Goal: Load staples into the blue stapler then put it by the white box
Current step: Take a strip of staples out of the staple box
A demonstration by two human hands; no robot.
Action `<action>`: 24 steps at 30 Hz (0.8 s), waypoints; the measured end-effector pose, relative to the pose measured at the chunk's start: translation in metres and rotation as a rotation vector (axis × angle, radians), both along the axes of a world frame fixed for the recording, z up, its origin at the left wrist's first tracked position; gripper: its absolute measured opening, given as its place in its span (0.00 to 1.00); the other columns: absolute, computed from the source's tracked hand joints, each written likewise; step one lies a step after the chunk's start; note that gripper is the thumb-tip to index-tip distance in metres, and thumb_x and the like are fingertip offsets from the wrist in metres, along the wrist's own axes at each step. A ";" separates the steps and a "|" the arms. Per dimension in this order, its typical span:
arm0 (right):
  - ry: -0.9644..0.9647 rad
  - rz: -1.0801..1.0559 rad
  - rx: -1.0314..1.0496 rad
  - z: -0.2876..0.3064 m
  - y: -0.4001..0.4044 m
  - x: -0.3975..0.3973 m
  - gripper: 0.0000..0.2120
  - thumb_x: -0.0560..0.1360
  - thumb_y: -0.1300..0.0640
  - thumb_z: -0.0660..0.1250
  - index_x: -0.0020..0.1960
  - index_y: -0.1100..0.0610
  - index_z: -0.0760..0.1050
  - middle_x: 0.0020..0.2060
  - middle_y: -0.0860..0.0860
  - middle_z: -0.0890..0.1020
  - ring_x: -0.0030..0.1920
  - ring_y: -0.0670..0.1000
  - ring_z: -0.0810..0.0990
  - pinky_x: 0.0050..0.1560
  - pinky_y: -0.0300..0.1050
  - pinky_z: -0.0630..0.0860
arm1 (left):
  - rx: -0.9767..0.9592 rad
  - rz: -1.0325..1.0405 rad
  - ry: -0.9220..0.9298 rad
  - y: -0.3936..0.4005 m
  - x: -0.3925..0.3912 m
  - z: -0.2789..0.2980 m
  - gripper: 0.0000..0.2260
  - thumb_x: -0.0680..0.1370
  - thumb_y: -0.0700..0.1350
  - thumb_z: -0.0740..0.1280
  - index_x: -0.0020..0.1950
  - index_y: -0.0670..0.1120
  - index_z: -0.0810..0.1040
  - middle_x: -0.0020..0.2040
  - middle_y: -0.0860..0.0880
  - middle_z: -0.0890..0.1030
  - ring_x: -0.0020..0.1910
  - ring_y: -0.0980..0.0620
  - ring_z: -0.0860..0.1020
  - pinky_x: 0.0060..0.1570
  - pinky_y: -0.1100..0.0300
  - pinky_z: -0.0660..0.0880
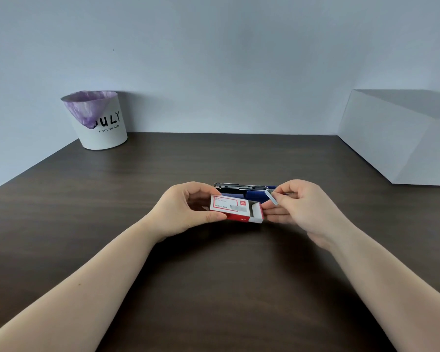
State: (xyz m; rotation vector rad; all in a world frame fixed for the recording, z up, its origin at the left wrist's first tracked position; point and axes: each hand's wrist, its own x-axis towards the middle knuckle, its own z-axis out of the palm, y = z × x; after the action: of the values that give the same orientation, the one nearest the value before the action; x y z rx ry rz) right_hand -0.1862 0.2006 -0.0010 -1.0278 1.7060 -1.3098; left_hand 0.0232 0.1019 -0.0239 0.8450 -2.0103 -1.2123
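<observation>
My left hand (pixel 186 209) grips a small red and white staple box (pixel 235 208), its inner tray slid out to the right. Pinched between thumb and forefinger of my right hand (pixel 297 207) is a silver strip of staples (pixel 271 198), lifted just above the tray's open end. The blue stapler (pixel 249 190) lies on the dark wooden table (pixel 214 275) right behind the box, swung open with its metal magazine showing; my hands and the box hide most of it. The big white box (pixel 396 138) stands at the far right of the table.
A white bin (pixel 99 123) with a purple liner and black lettering stands at the back left against the pale wall. Bare dark tabletop stretches between the stapler and the white box.
</observation>
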 end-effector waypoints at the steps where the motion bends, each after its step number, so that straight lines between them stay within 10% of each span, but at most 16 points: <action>1: 0.012 0.008 -0.009 0.000 0.000 0.001 0.05 0.78 0.64 0.60 0.51 0.62 0.74 0.41 0.60 0.85 0.40 0.55 0.86 0.43 0.48 0.84 | -0.007 -0.008 -0.020 0.001 0.000 0.000 0.18 0.63 0.40 0.78 0.52 0.46 0.80 0.48 0.51 0.86 0.48 0.54 0.84 0.48 0.66 0.79; 17: 0.013 0.120 0.026 -0.007 -0.001 0.003 0.05 0.79 0.65 0.58 0.51 0.62 0.72 0.42 0.59 0.85 0.41 0.54 0.86 0.43 0.46 0.84 | -0.155 0.002 -0.319 0.001 -0.004 -0.001 0.21 0.60 0.50 0.80 0.49 0.56 0.78 0.48 0.60 0.83 0.52 0.67 0.79 0.58 0.66 0.74; 24: -0.094 -0.057 -0.037 0.000 -0.002 -0.003 0.04 0.76 0.64 0.64 0.50 0.62 0.76 0.39 0.58 0.82 0.29 0.47 0.80 0.26 0.38 0.79 | -0.221 -0.014 -0.360 0.000 -0.005 -0.001 0.20 0.61 0.54 0.79 0.50 0.57 0.79 0.50 0.60 0.83 0.52 0.66 0.78 0.58 0.63 0.75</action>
State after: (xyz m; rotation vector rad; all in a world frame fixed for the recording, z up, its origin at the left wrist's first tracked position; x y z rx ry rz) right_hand -0.1889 0.1987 -0.0014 -0.9294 1.6570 -1.4083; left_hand 0.0180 0.1022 -0.0246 0.9921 -2.3861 -0.8687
